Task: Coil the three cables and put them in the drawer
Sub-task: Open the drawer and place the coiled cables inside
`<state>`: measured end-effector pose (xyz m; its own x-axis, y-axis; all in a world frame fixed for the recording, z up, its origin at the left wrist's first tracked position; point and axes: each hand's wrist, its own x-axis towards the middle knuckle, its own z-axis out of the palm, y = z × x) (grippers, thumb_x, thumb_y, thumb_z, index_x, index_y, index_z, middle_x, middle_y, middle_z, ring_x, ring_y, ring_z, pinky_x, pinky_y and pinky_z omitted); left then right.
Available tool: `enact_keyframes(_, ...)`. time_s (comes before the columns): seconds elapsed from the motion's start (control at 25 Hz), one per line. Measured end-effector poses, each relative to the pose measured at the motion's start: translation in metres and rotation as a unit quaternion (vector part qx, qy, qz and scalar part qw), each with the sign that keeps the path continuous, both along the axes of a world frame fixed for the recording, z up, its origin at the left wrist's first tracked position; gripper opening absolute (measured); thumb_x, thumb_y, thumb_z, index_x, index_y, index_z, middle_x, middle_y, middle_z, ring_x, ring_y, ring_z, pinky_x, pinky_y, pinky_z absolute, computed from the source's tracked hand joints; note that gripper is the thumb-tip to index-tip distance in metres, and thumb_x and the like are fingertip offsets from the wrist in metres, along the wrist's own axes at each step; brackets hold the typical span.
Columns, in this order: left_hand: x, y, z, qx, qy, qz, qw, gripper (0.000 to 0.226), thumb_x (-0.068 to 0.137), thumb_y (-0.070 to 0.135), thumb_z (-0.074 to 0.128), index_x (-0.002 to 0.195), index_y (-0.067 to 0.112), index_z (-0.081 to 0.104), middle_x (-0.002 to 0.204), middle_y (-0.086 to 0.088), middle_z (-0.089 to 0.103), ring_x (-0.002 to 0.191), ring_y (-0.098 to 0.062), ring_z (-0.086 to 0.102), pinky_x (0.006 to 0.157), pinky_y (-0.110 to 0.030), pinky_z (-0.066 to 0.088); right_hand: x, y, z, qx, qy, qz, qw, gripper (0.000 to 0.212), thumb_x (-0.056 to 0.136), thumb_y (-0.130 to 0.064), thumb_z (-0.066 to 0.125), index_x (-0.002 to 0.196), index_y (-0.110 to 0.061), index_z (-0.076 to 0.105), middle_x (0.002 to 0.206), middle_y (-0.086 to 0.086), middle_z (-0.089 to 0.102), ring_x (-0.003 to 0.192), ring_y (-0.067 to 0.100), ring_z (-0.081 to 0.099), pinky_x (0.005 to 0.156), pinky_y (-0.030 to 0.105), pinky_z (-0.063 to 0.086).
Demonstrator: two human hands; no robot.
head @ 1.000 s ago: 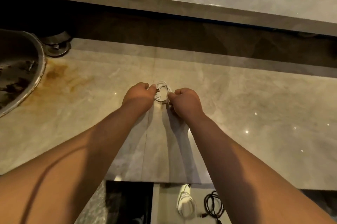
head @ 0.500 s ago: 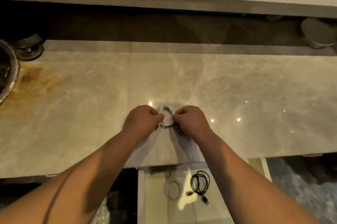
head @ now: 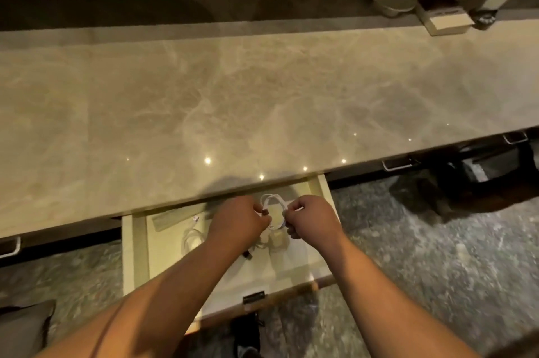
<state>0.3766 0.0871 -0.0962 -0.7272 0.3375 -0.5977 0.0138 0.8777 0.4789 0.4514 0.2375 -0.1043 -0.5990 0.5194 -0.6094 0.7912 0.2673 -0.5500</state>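
Over the drawer (head: 135, 255), coil (head: 272, 200) bridges left hand (head: 239, 220) and right hand (head: 313, 219) grips.

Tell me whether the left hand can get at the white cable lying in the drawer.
Probably yes: the drawer stands open and the white cable lies uncovered beside the left hand. But that hand and the right hand both pinch the held coil, so it must let go first.

Two hands, left hand (head: 242, 219) and right hand (head: 312, 219); one open drawer (head: 134, 255). Two white coils, held cable (head: 271, 197) and lying cable (head: 191, 239). One black plug (head: 248, 255).
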Motion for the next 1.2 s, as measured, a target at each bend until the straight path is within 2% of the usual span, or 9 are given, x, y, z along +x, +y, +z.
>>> enact_keyframes(0.08,0.016,0.004,-0.020,0.005,-0.052,0.021,0.998,0.023,0.086,0.041,0.075,0.106,0.030,0.073,0.081,0.004,0.076,0.064,-0.015,0.075,0.058,-0.034,0.064,0.015,0.002,-0.020,0.008,-0.024,0.008,1.000,0.010,0.091,-0.014,0.071,0.082,-0.009,0.072,0.078,0.015,0.079,0.071,0.034,0.080,0.073,0.051,0.068)
enact_keyframes(0.28,0.030,0.007,-0.044,0.002,-0.068,0.004,0.998,0.025,0.086,0.040,0.070,0.101,0.021,0.079,0.084,-0.002,0.078,0.081,-0.023,0.074,0.080,-0.043,0.064,0.017,-0.001,-0.050,0.050,-0.067,0.079,0.993,0.016,0.092,-0.016,0.068,0.089,-0.002,0.074,0.084,0.012,0.077,0.082,0.031,0.075,0.072,0.039,0.062)
enact_keyframes(0.4,0.029,0.008,-0.054,0.001,-0.078,-0.001,0.997,0.023,0.086,0.039,0.068,0.090,0.020,0.081,0.079,-0.003,0.078,0.079,-0.024,0.074,0.079,-0.045,0.065,0.014,0.000,-0.055,0.054,-0.098,0.110,0.988,0.015,0.093,-0.016,0.067,0.082,-0.006,0.066,0.072,0.005,0.062,0.077,0.029,0.064,0.056,0.028,0.043)
enact_keyframes(0.68,0.025,0.010,-0.071,-0.018,-0.081,-0.028,0.996,0.027,0.082,0.044,0.064,0.082,0.021,0.079,0.075,-0.002,0.077,0.074,-0.024,0.075,0.073,-0.045,0.066,0.012,-0.001,-0.062,0.054,-0.118,0.127,0.983,0.024,0.093,-0.015,0.065,0.072,-0.012,0.054,0.069,0.002,0.052,0.077,0.028,0.057,0.049,0.027,0.031)
enact_keyframes(0.76,0.027,0.011,-0.073,-0.017,-0.078,-0.033,0.996,0.028,0.084,0.043,0.066,0.088,0.019,0.078,0.079,-0.004,0.077,0.077,-0.024,0.074,0.076,-0.046,0.066,0.013,-0.002,-0.062,0.051,-0.118,0.128,0.983,0.022,0.093,-0.014,0.064,0.073,-0.012,0.054,0.070,0.003,0.053,0.080,0.030,0.058,0.049,0.027,0.032)
enact_keyframes(0.84,0.028,0.012,-0.075,-0.019,-0.075,-0.043,0.996,0.028,0.088,0.043,0.067,0.092,0.017,0.078,0.085,-0.005,0.077,0.080,-0.024,0.074,0.079,-0.044,0.065,0.015,-0.003,-0.059,0.049,-0.111,0.137,0.983,0.007,0.095,-0.014,0.064,0.090,-0.010,0.067,0.087,0.007,0.066,0.094,0.034,0.066,0.060,0.026,0.044)
enact_keyframes(0.96,0.031,0.004,-0.072,-0.009,-0.078,-0.046,0.996,0.034,0.085,0.044,0.071,0.107,0.018,0.078,0.099,-0.005,0.079,0.086,-0.021,0.075,0.085,-0.041,0.062,0.026,-0.003,-0.054,0.073,-0.088,0.152,0.982,0.039,0.097,-0.017,0.065,0.135,-0.007,0.067,0.133,0.014,0.071,0.122,0.032,0.067,0.092,0.032,0.053)
enact_keyframes(1.04,0.034,-0.011,-0.062,0.004,-0.078,-0.037,0.996,0.039,0.082,0.043,0.076,0.113,0.019,0.077,0.105,-0.002,0.079,0.088,-0.018,0.075,0.087,-0.040,0.061,0.037,-0.002,-0.045,0.088,-0.057,0.181,0.978,0.042,0.096,-0.019,0.065,0.138,-0.015,0.068,0.133,0.009,0.073,0.121,0.027,0.069,0.093,0.030,0.052)
enact_keyframes(1.2,0.045,-0.057,-0.035,-0.004,-0.048,-0.120,0.992,0.013,0.087,0.036,0.075,0.089,0.023,0.077,0.089,0.010,0.074,0.078,-0.005,0.066,0.075,-0.028,0.057,0.065,-0.009,-0.024,0.107,-0.011,0.341,0.934,0.025,0.094,-0.027,0.062,0.113,-0.025,0.078,0.108,-0.001,0.079,0.100,0.019,0.071,0.081,0.031,0.052)
